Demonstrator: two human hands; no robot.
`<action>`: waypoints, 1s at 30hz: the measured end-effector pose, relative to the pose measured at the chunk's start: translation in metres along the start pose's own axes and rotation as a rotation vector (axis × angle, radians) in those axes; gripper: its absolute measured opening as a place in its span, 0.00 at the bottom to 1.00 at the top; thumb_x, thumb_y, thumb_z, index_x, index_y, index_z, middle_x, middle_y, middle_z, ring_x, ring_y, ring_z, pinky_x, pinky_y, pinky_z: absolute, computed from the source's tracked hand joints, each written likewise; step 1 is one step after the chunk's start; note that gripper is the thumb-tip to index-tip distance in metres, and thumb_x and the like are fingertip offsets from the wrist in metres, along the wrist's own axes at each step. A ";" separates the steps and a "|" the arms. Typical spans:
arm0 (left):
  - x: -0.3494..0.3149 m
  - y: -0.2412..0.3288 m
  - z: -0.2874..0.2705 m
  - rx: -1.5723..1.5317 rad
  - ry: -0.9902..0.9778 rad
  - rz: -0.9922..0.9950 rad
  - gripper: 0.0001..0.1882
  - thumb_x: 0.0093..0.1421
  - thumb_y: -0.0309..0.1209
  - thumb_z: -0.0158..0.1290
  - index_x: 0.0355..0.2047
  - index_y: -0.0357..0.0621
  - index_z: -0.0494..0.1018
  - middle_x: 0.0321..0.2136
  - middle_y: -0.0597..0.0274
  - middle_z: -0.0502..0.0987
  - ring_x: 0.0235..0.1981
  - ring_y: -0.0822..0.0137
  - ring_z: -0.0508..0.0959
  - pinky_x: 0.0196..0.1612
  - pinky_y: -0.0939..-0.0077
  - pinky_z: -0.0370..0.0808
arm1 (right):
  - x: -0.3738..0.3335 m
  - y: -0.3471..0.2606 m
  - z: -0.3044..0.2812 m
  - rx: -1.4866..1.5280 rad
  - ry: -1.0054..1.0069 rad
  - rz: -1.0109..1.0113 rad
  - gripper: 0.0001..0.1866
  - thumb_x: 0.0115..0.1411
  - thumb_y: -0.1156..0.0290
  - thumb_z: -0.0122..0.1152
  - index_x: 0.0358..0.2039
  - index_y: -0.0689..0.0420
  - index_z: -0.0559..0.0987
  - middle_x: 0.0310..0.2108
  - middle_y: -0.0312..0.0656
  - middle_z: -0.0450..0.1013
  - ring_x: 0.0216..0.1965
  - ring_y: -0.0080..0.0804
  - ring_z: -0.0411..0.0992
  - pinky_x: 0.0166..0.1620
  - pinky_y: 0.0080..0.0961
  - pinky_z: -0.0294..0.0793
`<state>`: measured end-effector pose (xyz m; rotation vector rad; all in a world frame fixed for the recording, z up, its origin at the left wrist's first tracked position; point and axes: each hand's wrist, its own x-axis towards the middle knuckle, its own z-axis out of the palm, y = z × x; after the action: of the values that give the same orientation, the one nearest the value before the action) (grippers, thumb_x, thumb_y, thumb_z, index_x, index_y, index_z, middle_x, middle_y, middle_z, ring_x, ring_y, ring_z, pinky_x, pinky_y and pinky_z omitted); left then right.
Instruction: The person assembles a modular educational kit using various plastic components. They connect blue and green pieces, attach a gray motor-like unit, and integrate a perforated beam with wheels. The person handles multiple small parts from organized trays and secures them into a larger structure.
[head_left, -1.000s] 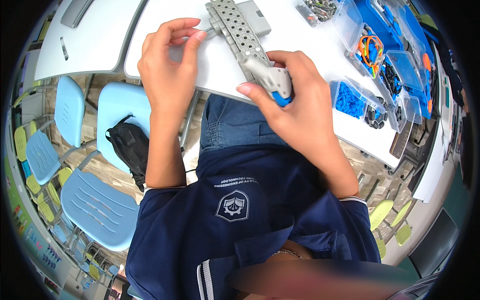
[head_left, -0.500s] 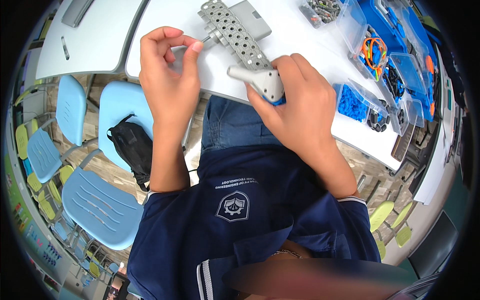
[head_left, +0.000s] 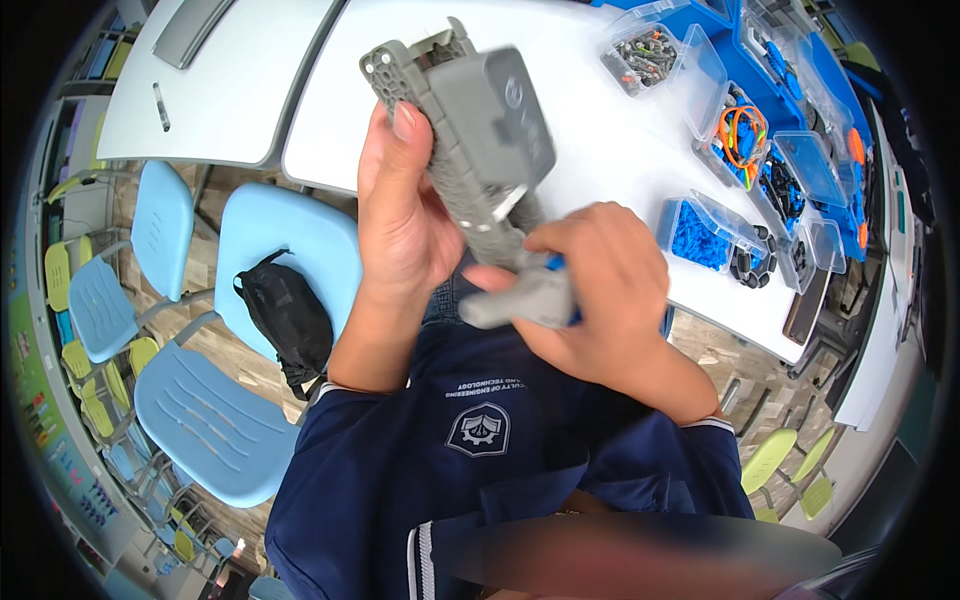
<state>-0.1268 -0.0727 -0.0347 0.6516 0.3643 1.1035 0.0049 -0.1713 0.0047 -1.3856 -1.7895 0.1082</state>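
Observation:
A grey construction-kit assembly (head_left: pixel 448 172), built of beams full of holes, is raised and tilted over the table's near edge. My left hand (head_left: pixel 405 235) is wrapped round its left side, thumb along the top. A flat dark-grey box (head_left: pixel 505 118) is fixed to the assembly. At the near end, my right hand (head_left: pixel 610 290) grips a light-grey motor-like piece (head_left: pixel 520 302) with a rounded arm and a bit of blue. That piece is blurred, and how it joins the beams cannot be made out.
Clear boxes of small parts stand on the white table (head_left: pixel 585 150) at right, one with blue pieces (head_left: pixel 697 236), another with orange cables (head_left: pixel 742 135). Dark wheels (head_left: pixel 753 262) lie nearby. A black bag (head_left: pixel 285 315) rests on a blue chair (head_left: pixel 290 225) at left.
My left hand has gone from pinching beside a thin rod to grasping the beam assembly. The assembly has been lifted and turned so the grey box shows more. My right hand has moved slightly nearer me.

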 end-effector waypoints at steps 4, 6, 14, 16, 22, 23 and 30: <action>0.005 0.003 0.006 0.312 -0.062 0.081 0.39 0.65 0.57 0.46 0.59 0.32 0.60 0.48 0.42 0.73 0.42 0.55 0.81 0.37 0.62 0.84 | 0.002 -0.004 -0.030 0.268 0.095 0.279 0.16 0.52 0.72 0.72 0.38 0.64 0.75 0.31 0.40 0.73 0.26 0.20 0.64 0.32 0.17 0.63; 0.005 0.005 0.013 0.373 -0.152 0.074 0.41 0.61 0.53 0.54 0.61 0.32 0.57 0.47 0.43 0.75 0.42 0.58 0.81 0.41 0.64 0.82 | 0.007 -0.005 -0.041 0.287 0.138 0.368 0.19 0.50 0.70 0.74 0.39 0.65 0.76 0.30 0.39 0.73 0.25 0.18 0.64 0.31 0.15 0.62; 0.020 0.021 0.047 0.381 -0.422 -0.009 0.66 0.26 0.29 0.79 0.64 0.29 0.52 0.43 0.38 0.78 0.43 0.52 0.82 0.45 0.62 0.82 | 0.013 0.000 -0.062 0.121 -0.034 0.164 0.19 0.43 0.72 0.74 0.35 0.62 0.77 0.24 0.36 0.75 0.26 0.19 0.71 0.30 0.16 0.67; 0.030 0.031 0.050 0.542 -0.635 0.071 0.60 0.28 0.26 0.77 0.62 0.27 0.56 0.42 0.39 0.79 0.41 0.53 0.83 0.45 0.62 0.82 | 0.012 0.000 -0.069 0.176 -0.037 0.181 0.18 0.43 0.72 0.73 0.35 0.63 0.77 0.25 0.37 0.76 0.26 0.20 0.71 0.31 0.16 0.68; 0.035 0.031 0.070 0.682 -0.719 0.179 0.39 0.37 0.26 0.72 0.51 0.25 0.71 0.35 0.50 0.82 0.37 0.65 0.83 0.43 0.74 0.81 | 0.002 -0.008 -0.085 0.294 0.024 0.442 0.23 0.43 0.68 0.73 0.38 0.64 0.77 0.28 0.37 0.75 0.29 0.20 0.70 0.35 0.18 0.69; 0.036 0.030 0.073 0.698 -0.718 0.176 0.37 0.38 0.27 0.72 0.51 0.26 0.72 0.34 0.51 0.82 0.37 0.67 0.83 0.42 0.76 0.80 | 0.000 -0.009 -0.086 0.296 0.026 0.501 0.24 0.43 0.69 0.74 0.39 0.65 0.76 0.29 0.37 0.75 0.30 0.21 0.70 0.37 0.19 0.69; 0.059 0.018 0.082 0.706 -0.794 0.060 0.35 0.41 0.25 0.70 0.52 0.30 0.74 0.36 0.54 0.82 0.38 0.70 0.82 0.44 0.78 0.78 | 0.000 -0.004 -0.094 0.368 0.094 0.447 0.22 0.46 0.74 0.72 0.42 0.66 0.76 0.31 0.38 0.74 0.32 0.23 0.70 0.39 0.20 0.69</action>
<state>-0.0677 -0.0387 0.0418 1.6610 0.0266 0.6708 0.0635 -0.2111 0.0669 -1.4634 -1.2771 0.5700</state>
